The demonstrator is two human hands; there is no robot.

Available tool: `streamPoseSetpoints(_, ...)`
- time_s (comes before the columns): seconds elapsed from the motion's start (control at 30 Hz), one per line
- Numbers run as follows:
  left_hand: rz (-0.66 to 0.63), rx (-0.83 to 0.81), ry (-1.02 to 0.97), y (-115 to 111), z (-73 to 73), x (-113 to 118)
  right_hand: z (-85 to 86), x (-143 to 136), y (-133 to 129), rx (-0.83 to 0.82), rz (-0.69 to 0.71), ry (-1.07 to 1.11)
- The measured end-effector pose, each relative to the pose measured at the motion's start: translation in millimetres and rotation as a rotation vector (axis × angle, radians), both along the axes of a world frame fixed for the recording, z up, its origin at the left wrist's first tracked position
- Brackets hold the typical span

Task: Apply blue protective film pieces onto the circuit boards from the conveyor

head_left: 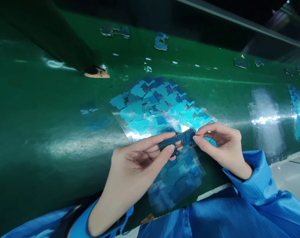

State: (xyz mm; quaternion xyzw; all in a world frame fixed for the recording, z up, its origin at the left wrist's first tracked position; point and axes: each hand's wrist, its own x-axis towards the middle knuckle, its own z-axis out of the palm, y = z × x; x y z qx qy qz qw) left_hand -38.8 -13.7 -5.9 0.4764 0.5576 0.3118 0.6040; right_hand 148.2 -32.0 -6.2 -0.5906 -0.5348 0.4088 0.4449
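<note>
A dark blue circuit board (170, 142) is held slightly tilted above the green work surface. My left hand (140, 158) grips its left part, thumb on the near face and fingers along the far edge and underneath. At the board's right end, my right hand (218, 140) is pinched, thumb and index finger touching that end. Whether a small piece lies between those fingertips, I cannot make out. Below and beyond the hands lies a clear sheet with many bright blue cut film pieces (162, 102). Nearer my body is another sheet of darker blue films (177, 178).
Circuit boards (161, 41) lie along the back of the green mat (65, 132). A dark post (72, 46) slants in from the upper left. Stacked clear sheets (265, 119) and a strip of blue films (298, 112) lie at the right. A pale rail (239, 23) crosses the top.
</note>
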Motion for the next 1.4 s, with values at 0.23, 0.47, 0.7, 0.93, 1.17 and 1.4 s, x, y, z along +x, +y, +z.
streamPoseSetpoints(0.23, 0.03, -0.038, -0.071, 2, -1.3, -1, -2.2, 3, 0, 0.051, -0.071, -0.059)
streamPoseSetpoints(0.47, 0.025, -0.09, -0.165, 5, -7.7, -1, -12.5, 1, -1, -0.067, 0.046, 0.147)
streamPoseSetpoints(0.7, -0.003, -0.162, -0.295, 4, -24.1, 4, -30.5, -2, 0, -0.22, 0.033, 0.212)
streamPoseSetpoints(0.93, -0.028, -0.151, -0.426, 9, -32.8, 9, -34.1, 6, 4, -0.281, 0.105, 0.211)
streamPoseSetpoints(1.17, 0.054, -0.109, -0.485, 21, -38.3, 6, -13.0, 59, 86, -0.246, 0.048, -0.023)
streamPoseSetpoints(1.4, 0.053, 0.018, -0.422, 28, -39.4, 3, -0.8, 99, 188, -0.12, -0.17, -0.371)
